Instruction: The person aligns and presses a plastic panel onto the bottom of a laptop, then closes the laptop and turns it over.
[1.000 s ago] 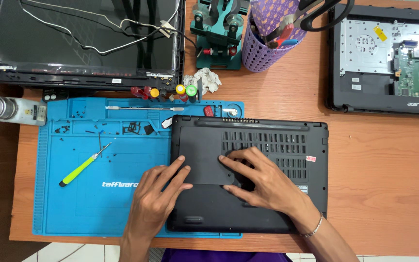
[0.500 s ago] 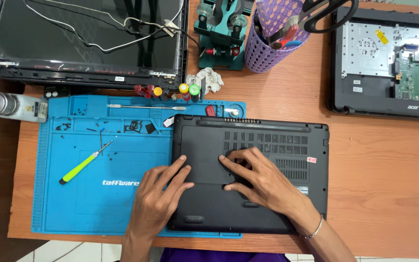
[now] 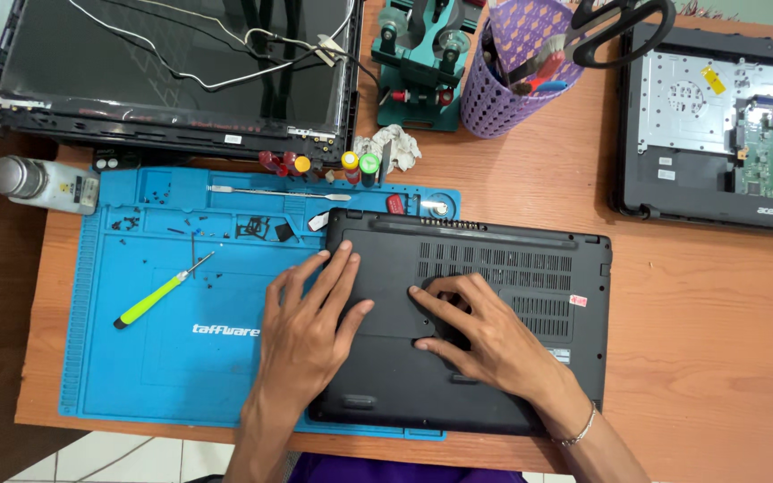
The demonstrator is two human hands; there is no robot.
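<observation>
At frame centre, a black laptop (image 3: 494,295) is lying bottom side up, its left part overlapping the blue work mat (image 3: 136,358) and the rest sitting on the wooden table (image 3: 709,358). Left hand (image 3: 310,326) is resting flat on the laptop's left edge, fingers spread and pointing toward 12 o'clock, holding nothing. Right hand (image 3: 485,335) is lying on the middle of the base, fingers splayed and pointing toward 9–10 o'clock, fingertips pressing on the panel beside the vent grille (image 3: 512,268); also holding nothing. A thin bracelet (image 3: 576,432) is sitting on the right wrist. At 9 o'clock from the hands, a screwdriver with a yellow-green handle (image 3: 158,293) is lying on the mat, tip toward 1 o'clock, well apart from both hands. Small dark screws (image 3: 149,222) are lying scattered along the mat's top trays, with a thin metal pry tool (image 3: 275,192) near them. At 10–11 o'clock, a detached display panel (image 3: 172,72) with loose wires is lying flat. A metal-capped bottle (image 3: 38,183) is lying on its side just left of the mat. At 12 o'clock, a green clamp fixture (image 3: 422,63) and a purple basket (image 3: 512,80) of tools are standing. At 2 o'clock, a second opened laptop (image 3: 717,116) is showing its board.
</observation>
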